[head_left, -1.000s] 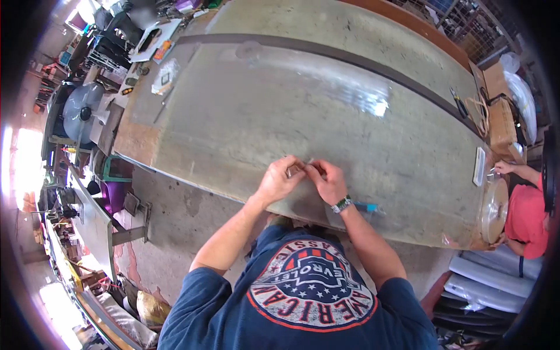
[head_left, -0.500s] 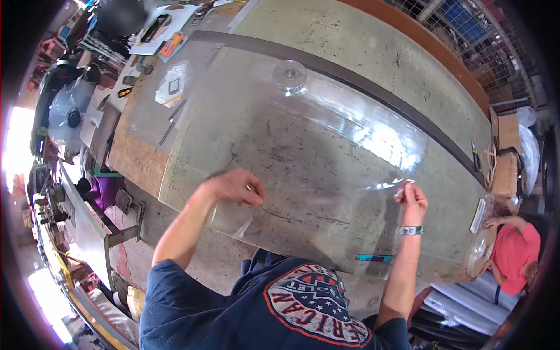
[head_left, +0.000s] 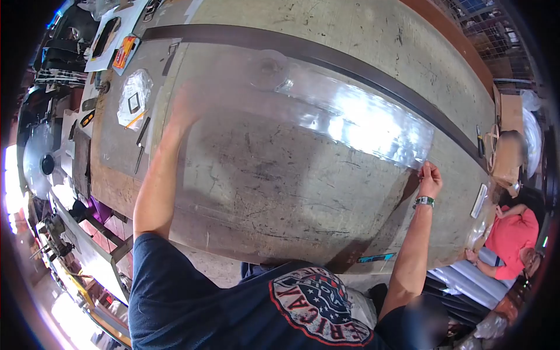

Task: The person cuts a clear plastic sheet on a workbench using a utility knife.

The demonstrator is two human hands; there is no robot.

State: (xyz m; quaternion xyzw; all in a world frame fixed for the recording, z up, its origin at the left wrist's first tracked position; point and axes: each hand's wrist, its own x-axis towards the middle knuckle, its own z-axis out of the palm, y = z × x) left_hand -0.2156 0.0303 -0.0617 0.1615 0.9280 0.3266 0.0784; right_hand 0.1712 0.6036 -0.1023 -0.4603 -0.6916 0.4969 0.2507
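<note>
A clear, glossy plastic sheet lies stretched across the worktable, reflecting bright light. My right hand pinches its near right corner between thumb and fingers. On the left, my left hand is raised over the sheet's other end. Motion and haze smear its fingers, so whether it grips the film cannot be made out. A clear round roll, also hazy, rests on the sheet near its far edge. Beyond it runs a long dark flat strip.
At left lie a plastic bag, thin dark tools and an orange packet. A blue-and-black tool sits by the near edge. Pliers lie far right. A person in a red shirt works at the right end.
My left hand has moved up and left, away from the near edge. My right hand has moved slightly right and farther from me, holding the corner. The film's near part now lies farther back.
</note>
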